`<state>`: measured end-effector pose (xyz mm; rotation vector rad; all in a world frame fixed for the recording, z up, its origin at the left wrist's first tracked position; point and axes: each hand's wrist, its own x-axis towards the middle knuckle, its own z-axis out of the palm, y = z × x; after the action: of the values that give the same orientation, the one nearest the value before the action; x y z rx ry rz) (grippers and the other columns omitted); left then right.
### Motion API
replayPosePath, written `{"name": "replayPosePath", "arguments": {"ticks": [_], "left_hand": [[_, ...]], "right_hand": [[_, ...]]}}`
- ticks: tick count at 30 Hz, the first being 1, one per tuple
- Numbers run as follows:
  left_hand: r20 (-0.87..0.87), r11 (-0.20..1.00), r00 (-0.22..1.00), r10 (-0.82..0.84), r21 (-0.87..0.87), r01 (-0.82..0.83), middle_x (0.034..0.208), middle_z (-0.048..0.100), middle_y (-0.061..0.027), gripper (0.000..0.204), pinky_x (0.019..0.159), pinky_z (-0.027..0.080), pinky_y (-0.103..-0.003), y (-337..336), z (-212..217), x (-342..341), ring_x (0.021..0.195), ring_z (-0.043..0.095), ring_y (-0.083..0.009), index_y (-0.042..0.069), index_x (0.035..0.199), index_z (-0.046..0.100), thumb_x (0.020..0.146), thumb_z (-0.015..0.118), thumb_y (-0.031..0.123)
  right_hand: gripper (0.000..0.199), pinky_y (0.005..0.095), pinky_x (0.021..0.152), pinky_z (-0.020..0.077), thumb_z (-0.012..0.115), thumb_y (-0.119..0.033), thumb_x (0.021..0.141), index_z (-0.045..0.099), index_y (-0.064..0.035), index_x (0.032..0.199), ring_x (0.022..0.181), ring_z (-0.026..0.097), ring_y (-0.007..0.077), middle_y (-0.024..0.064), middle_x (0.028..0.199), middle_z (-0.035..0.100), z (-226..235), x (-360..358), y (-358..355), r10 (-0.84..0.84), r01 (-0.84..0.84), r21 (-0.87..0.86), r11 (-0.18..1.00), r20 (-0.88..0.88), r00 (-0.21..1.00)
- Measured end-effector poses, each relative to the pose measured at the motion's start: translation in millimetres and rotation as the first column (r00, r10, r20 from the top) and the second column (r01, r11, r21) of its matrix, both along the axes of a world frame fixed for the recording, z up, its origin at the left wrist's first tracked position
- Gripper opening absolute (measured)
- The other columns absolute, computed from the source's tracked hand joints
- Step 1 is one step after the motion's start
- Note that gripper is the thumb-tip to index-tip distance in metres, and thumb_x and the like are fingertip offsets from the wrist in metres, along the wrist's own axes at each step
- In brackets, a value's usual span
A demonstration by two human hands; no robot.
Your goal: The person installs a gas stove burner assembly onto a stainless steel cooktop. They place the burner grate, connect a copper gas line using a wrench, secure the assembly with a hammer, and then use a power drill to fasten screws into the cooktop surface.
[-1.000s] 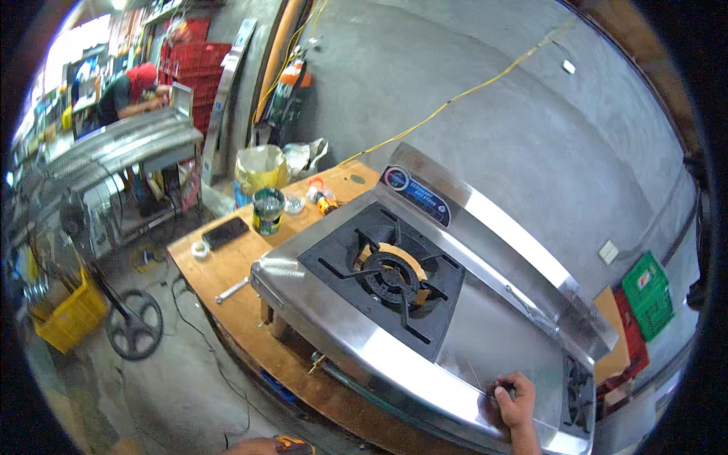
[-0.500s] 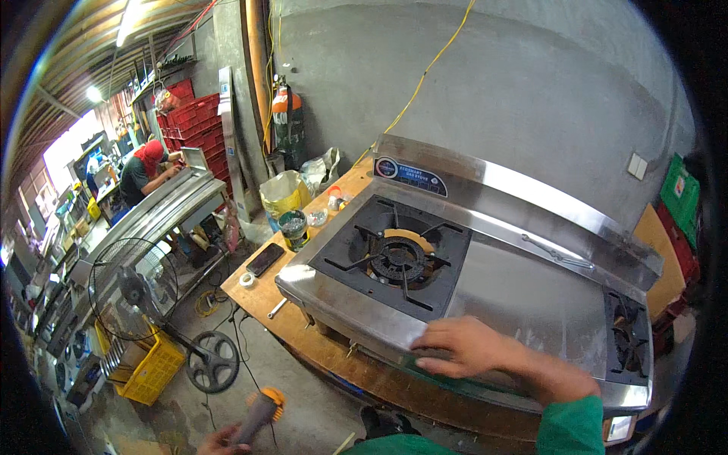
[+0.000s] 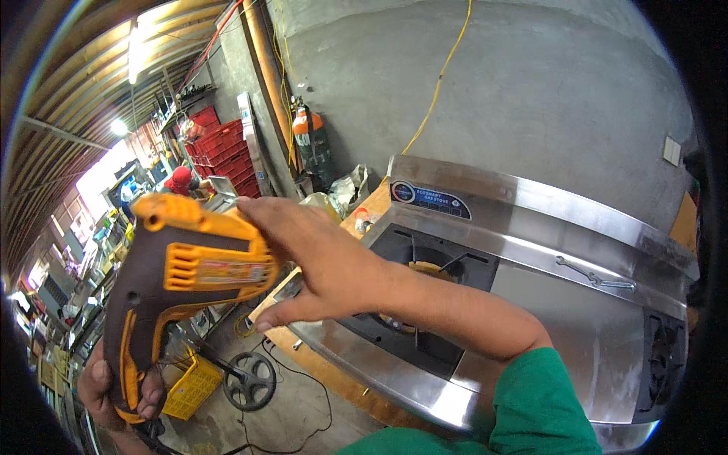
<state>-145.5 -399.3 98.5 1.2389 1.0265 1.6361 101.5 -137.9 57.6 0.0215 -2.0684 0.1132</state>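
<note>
A dark grey and orange power drill is raised close in front of me at the left. My left hand is wrapped round its handle near the bottom. My right hand reaches across to the drill's front end, thumb and fingers spread apart. Fingers and palm hide that end, so I cannot tell whether they touch it. Behind my right arm stands a stainless steel gas stove, its black burner grate partly covered by the forearm. A wrench lies along the stove's rear ledge.
The stove sits on a wooden table. Below at the left are a yellow crate, a black wheel-shaped fan base and loose cables. Red crates and a gas cylinder stand farther back. A person in red headwear works beyond.
The drill has come up from low at the left into close view in my left hand. My right hand has left the stove's front edge and moved left to the drill's front end.
</note>
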Motion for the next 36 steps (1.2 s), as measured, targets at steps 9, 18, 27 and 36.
{"name": "replayPosePath", "arguments": {"ticks": [9, 18, 27, 36], "left_hand": [[-0.609, 0.958, 0.767, -0.204, -0.287, 0.027, 0.094, 0.07, -0.0179, 0.095, 0.05, 0.052, -0.024, 119, 88, 70, 0.062, 0.067, -0.0166, -0.009, 0.138, 0.046, 0.071, 0.08, 0.048], [-0.826, 0.936, -0.466, 0.318, 0.352, 0.014, 0.114, 0.068, -0.0215, 0.083, 0.094, 0.053, -0.04, 154, 86, 135, 0.108, 0.067, -0.0369, 0.001, 0.135, 0.052, 0.06, 0.085, 0.009], [-0.865, 0.947, -0.403, 0.298, 0.321, 0.01, 0.115, 0.067, -0.0213, 0.09, 0.095, 0.052, -0.042, 166, 67, 116, 0.108, 0.066, -0.0391, 0.003, 0.135, 0.052, 0.052, 0.086, 0.004], [-0.857, 0.927, -0.362, 0.366, 0.37, 0.062, 0.132, 0.058, -0.0175, 0.094, 0.106, 0.046, -0.043, 136, 47, 91, 0.126, 0.056, -0.0338, 0.006, 0.143, 0.046, 0.057, 0.084, 0.002]], "right_hand": [[0.106, 0.0442, 0.094, 0.0507, 0.09, -0.05, 0.06, 0.042, 0.003, 0.138, 0.108, 0.064, 0.0393, 0.0236, 0.12, 0.062, -7, 67, 24, -0.021, 0.015, -0.245, 0.969, -0.021, 1.0], [0.105, 0.0415, 0.094, 0.0513, 0.091, -0.045, 0.061, 0.039, 0.0057, 0.136, 0.107, 0.067, 0.0351, 0.0247, 0.117, 0.063, -59, 47, 18, 0.03, -0.18, -0.546, 0.818, -0.273, 0.962], [0.116, 0.0404, 0.106, 0.0431, 0.097, -0.033, 0.06, 0.027, 0.0033, 0.145, 0.123, 0.055, 0.0286, 0.0188, 0.132, 0.052, -82, 44, 14, 0.029, -0.126, -0.577, 0.807, -0.174, 0.984], [0.119, 0.0398, 0.109, 0.0412, 0.099, -0.023, 0.059, 0.022, -0.0003, 0.148, 0.128, 0.052, 0.0248, 0.0154, 0.138, 0.048, -79, 45, 3, 0.093, -0.112, -0.548, 0.829, -0.062, 0.994]]}}
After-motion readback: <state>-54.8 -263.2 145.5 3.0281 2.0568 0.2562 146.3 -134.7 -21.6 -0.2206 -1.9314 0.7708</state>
